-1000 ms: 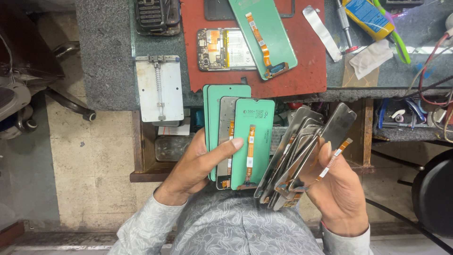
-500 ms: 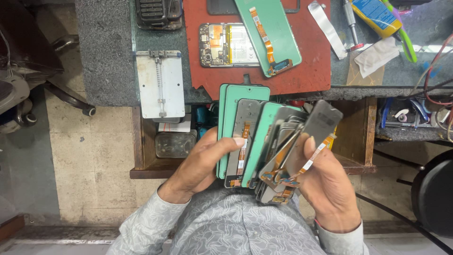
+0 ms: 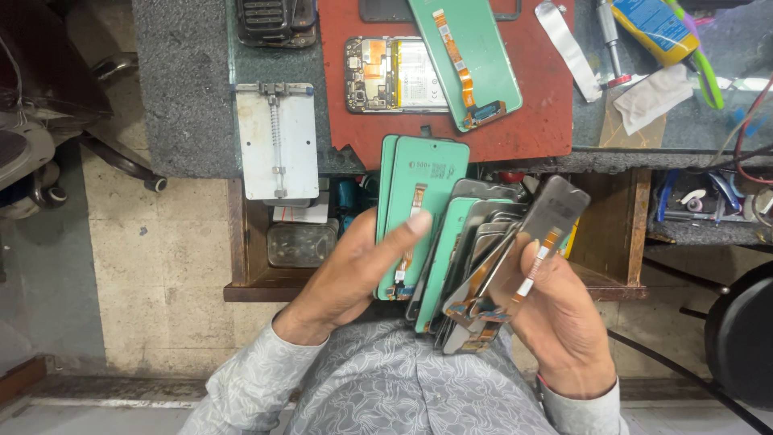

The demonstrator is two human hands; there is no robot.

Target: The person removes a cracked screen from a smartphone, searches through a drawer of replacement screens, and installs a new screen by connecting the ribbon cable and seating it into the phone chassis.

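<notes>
The person sits at the table (image 3: 193, 97) with a fan of phone screens (image 3: 463, 258) held over the lap, backs facing up. The left hand (image 3: 354, 274) has its fingers (image 3: 415, 225) curled around the green-backed screen (image 3: 423, 201) at the left of the fan, thumb pressed flat on its back beside the thin orange ribbon. The right hand (image 3: 555, 310) grips the grey screen (image 3: 527, 242) at the right end, thumb laid across its ribbon cable, the other fingers wrapped under the stack and closed on it.

A second ago the fan was split: two green screens in the left hand stood apart from a loose grey bundle in the right. Half a second ago they had come together, with the grey screen lifted up and off to the right. Now the stack is tighter, the screens overlapping closely, and the grey one lies lower, resting against the others. The green screens at the left stand taller than before, their top edges reaching up to the front edge of the table.

On the table nothing has shifted. A red mat (image 3: 531, 121) carries an opened phone (image 3: 394, 74) with its insides showing and another green-backed screen (image 3: 467, 60) lying slantwise, touching the phone's right side. Left of the mat lies a metal clamp plate (image 3: 278, 141), overhanging the edge. To the right are a white cloth (image 3: 652, 97), a strip of silver foil (image 3: 568, 48) and a yellow bottle (image 3: 656, 28). An open wooden drawer (image 3: 620, 234) sits below the table, behind the hands.
</notes>
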